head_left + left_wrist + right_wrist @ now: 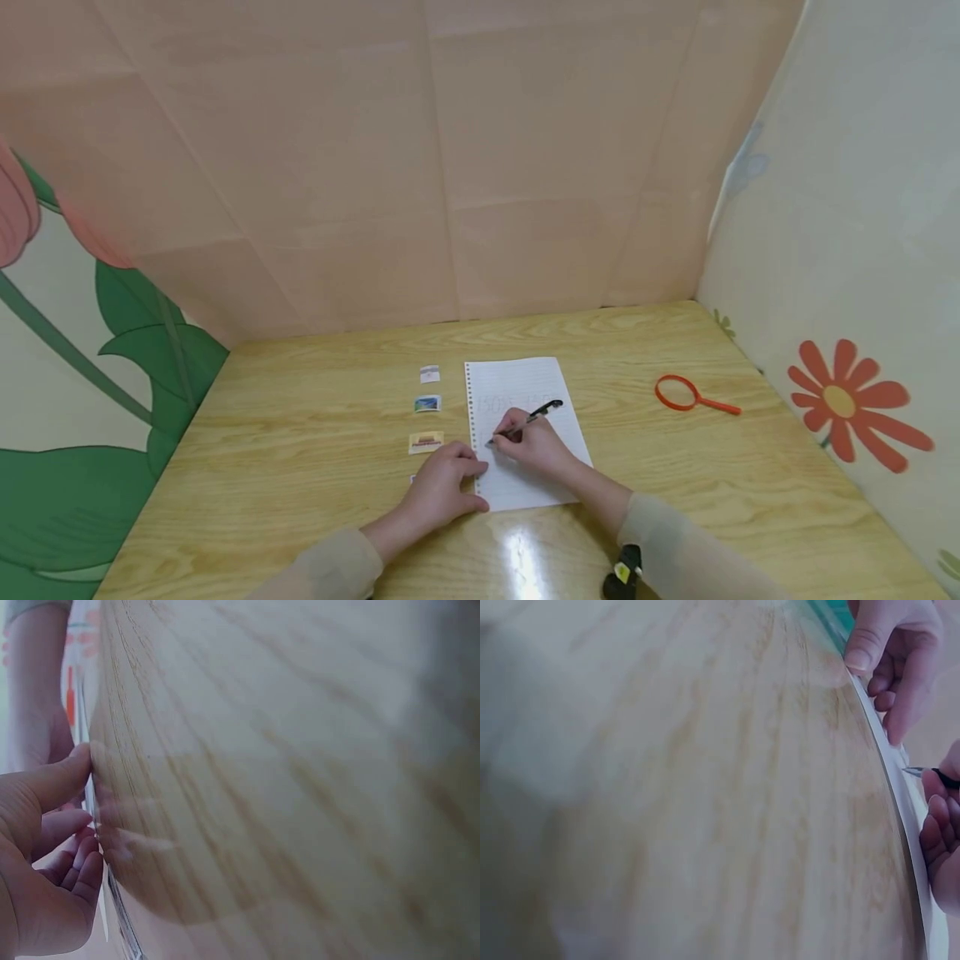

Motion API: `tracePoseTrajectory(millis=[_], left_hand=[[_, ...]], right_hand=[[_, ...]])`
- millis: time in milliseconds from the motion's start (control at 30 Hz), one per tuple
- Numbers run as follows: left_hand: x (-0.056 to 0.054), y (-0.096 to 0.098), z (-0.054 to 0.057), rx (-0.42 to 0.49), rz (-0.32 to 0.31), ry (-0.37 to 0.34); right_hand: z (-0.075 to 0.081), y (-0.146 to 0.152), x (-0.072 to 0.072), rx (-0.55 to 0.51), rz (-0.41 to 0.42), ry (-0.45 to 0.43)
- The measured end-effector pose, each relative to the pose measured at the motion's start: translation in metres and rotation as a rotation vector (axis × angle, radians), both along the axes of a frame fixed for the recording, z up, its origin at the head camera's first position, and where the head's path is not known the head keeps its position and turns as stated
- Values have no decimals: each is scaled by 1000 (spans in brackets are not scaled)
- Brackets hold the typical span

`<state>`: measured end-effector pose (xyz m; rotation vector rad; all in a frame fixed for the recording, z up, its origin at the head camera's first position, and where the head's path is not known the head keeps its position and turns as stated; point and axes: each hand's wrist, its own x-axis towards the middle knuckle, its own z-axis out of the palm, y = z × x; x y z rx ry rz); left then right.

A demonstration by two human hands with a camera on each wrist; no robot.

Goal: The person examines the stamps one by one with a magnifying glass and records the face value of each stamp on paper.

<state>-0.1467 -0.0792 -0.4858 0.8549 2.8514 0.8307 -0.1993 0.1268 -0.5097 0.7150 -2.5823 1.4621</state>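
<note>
On the wooden table lies a sheet of lined paper with punched holes along its left edge. Faint writing shows across its upper half. My right hand grips a black pen, its tip at the paper near the left margin. In the right wrist view the pen's metal tip sticks out past the fingers. My left hand rests on the sheet's lower left edge, thumb and fingers spread and slightly bent. The left wrist view shows this hand side-on, its fingertips at the table surface.
Left of the paper, small printed stamp-like pieces form a column: a pale one, a blue one and a yellow one. Another is mostly hidden by the left hand. A red magnifying glass lies at the right.
</note>
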Motion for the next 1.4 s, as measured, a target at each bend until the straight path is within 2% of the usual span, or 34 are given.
tracePoseTrajectory(millis=[100, 333, 533, 933, 1167, 1400], left_hand=[[0, 0, 0, 4, -4, 4], [0, 0, 2, -11, 0, -34], [0, 0, 2, -12, -4, -34], [0, 1, 4, -24, 3, -49], [-1, 2, 2, -38, 3, -55], [-1, 1, 2, -38, 7, -35]], right_hand=[[0, 0, 0, 2, -1, -3], [0, 3, -2, -40, -71, -93], [0, 3, -8, -13, -143, -88], [-3, -1, -10, 33, -148, 52], [-2, 4, -5, 38, -164, -5], [0, 5, 2, 20, -82, -32]])
